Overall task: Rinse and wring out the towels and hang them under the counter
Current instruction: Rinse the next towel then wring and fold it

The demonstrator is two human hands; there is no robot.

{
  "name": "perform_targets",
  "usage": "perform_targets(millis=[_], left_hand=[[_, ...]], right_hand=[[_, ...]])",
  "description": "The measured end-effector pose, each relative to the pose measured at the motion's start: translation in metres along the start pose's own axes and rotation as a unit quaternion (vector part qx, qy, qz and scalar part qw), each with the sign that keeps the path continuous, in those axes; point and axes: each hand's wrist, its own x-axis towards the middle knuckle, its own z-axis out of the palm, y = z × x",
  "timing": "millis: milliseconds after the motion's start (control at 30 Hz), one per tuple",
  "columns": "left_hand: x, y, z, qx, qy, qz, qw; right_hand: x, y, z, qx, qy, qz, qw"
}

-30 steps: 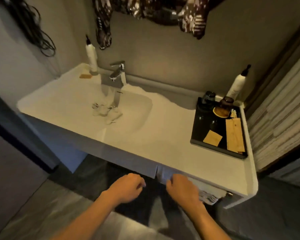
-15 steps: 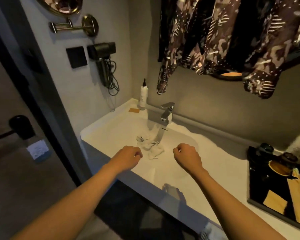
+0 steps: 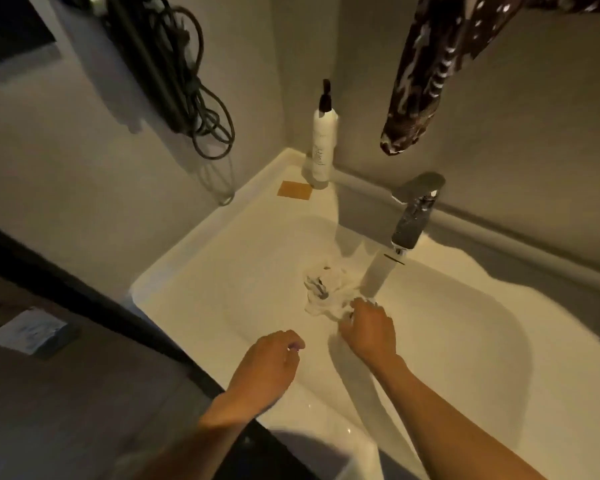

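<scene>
Head view is showing the right hand (image 3: pixel 368 329) reaching the crumpled towel (image 3: pixel 326 289) in the sink (image 3: pixel 465 341) under the faucet (image 3: pixel 413 216), its grip apparently closing on cloth; the left hand (image 3: pixel 267 362), loosely curled, is holding nothing. Gathering the whole bundle before wringing would be working best.

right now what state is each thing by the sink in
crumpled white towel: bunched in the basin, under the spout
chrome faucet: whether water runs, cannot tell
white sink basin: holds only the towel
white pump bottle with black top: upright in the back corner
small tan square packet: flat on the counter
right hand: fingers on the towel's edge
left hand: loosely curled, empty, above the basin's front rim
</scene>
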Motion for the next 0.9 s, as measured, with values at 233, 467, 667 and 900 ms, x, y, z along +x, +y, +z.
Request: perform_targets(millis=[233,467,667,900], left_hand=[[0.055,-0.025,0.007,-0.115,-0.004,-0.011,0.993],[0.101,-0.014,0.009,-0.528,-0.055,-0.314,0.787],[0.126,-0.006,-0.001,-0.817,-0.272,-0.228,0.455],[0.127,0.045,-0.05,-0.643,-0.317,-0.189,0.672]], right_hand=[[0.095,-0.041,0.062,-0.082,-0.021,-0.032,0.996],[0.058,-0.051,0.01,0.354,0.07,0.076,0.929],[0.001,-0.058,-0.065,0.624,0.024,0.115,0.773],[-0.019,-0.099,-0.052,0.294,0.104,0.097,0.945]])
